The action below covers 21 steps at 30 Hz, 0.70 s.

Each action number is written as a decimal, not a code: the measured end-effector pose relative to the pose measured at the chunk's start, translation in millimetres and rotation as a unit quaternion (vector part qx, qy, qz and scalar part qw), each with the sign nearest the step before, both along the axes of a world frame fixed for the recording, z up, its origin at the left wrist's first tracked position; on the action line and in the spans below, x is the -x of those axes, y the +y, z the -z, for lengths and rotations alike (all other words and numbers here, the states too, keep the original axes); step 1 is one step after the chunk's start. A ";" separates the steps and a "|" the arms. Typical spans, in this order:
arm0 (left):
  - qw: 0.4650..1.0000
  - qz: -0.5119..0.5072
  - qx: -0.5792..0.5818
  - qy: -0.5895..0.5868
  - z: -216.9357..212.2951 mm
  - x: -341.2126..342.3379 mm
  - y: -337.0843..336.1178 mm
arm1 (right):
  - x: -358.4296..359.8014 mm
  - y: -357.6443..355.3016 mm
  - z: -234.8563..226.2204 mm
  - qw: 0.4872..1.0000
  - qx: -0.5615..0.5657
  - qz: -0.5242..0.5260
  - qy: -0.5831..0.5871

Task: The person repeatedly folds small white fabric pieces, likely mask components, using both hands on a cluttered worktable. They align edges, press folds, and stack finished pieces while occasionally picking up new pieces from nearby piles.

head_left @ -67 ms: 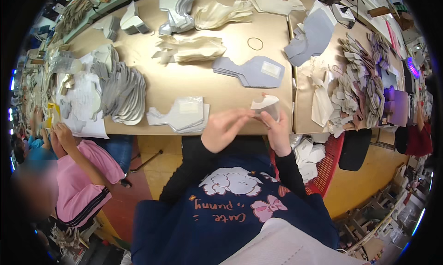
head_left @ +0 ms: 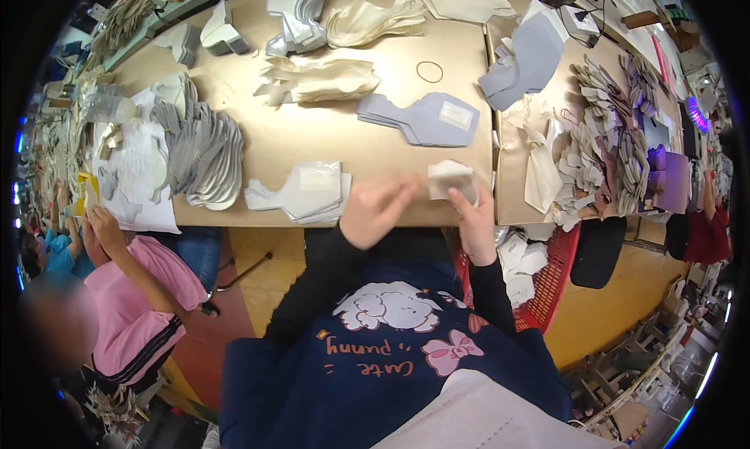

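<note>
Over the table's near edge, my right hand (head_left: 476,224) grips a small cut piece of cream and grey material (head_left: 453,181), the thumb lying across its face. My left hand (head_left: 376,213) is just left of that piece, a small gap between them. Motion smears its fingertips, so whether it pinches anything is unclear. Beside my left hand lies a short stack of light grey cut pieces (head_left: 279,201) with a pale label on top. Farther back is a second stack of blue-grey cut pieces (head_left: 418,119), also labelled.
A rubber band (head_left: 430,72) and bundled cream pieces (head_left: 316,81) lie farther back. Fanned grey pieces (head_left: 205,152) cover the left; heaped scraps (head_left: 598,152) the right. A red basket (head_left: 551,285) with white pieces stands below the table. A person in pink (head_left: 141,300) works at left.
My left hand has drawn slightly away from the piece in my right hand. That piece has turned and now shows a flatter, squarer face.
</note>
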<state>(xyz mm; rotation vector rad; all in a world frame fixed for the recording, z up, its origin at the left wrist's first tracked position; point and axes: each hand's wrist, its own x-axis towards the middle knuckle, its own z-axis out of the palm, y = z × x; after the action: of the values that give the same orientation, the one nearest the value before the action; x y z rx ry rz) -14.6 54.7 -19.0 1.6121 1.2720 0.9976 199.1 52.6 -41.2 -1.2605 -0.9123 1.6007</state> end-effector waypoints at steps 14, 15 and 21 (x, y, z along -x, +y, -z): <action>0.919 -0.073 -0.235 0.309 53.6 -2.7 98.3 | -34.1 18.9 -35.4 0.878 -0.241 -0.013 -0.414; 0.923 -0.076 -0.234 0.296 49.3 -2.0 96.6 | -26.1 24.3 -26.5 0.862 -0.254 -0.028 -0.438; 0.950 -0.094 -0.231 0.189 14.3 21.2 82.9 | -5.9 47.5 17.2 0.780 -0.275 -0.075 -0.557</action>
<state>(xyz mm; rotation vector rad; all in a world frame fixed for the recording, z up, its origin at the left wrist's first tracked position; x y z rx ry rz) -35.8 137.7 -33.3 2.1517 1.5490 1.2081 205.0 100.0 -58.4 -1.6685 -2.0538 0.4185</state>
